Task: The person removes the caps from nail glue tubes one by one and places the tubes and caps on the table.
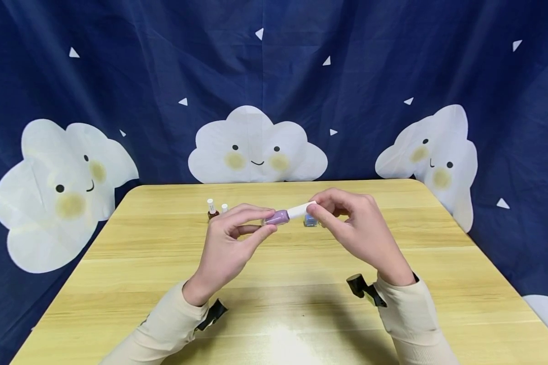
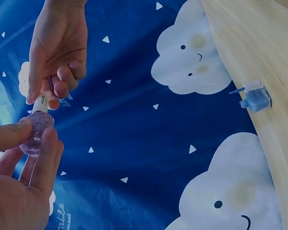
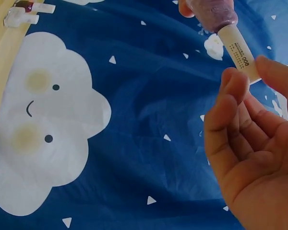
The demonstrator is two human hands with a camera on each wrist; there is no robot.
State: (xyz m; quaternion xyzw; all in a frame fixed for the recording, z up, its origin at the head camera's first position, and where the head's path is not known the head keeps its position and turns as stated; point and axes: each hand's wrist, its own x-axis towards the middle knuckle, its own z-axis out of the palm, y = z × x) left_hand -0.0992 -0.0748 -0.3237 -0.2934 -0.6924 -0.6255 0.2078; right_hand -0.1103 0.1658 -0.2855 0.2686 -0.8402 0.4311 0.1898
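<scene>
A nail polish bottle (image 1: 277,218) with purple polish and a long white cap (image 1: 300,210) is held up in the air, tilted, between both hands. My left hand (image 1: 230,248) pinches the glass body between thumb and fingers. The tip of the cap is pinched by the thumb and forefinger of my right hand (image 1: 358,228), its other fingers curled below. In the right wrist view, small printed text and "008" show on the cap, which sits against the bottle's shoulder. Behind the right hand, a blue nail polish bottle (image 2: 258,100) stands on the table.
Beside the blue bottle, a white cap (image 2: 253,85) stands with its brush sticking out. Behind the left hand are a dark red polish bottle (image 1: 213,213) and another white-capped bottle (image 1: 225,208). The wooden table (image 1: 255,324) ends at a blue cloud-printed curtain (image 1: 265,61).
</scene>
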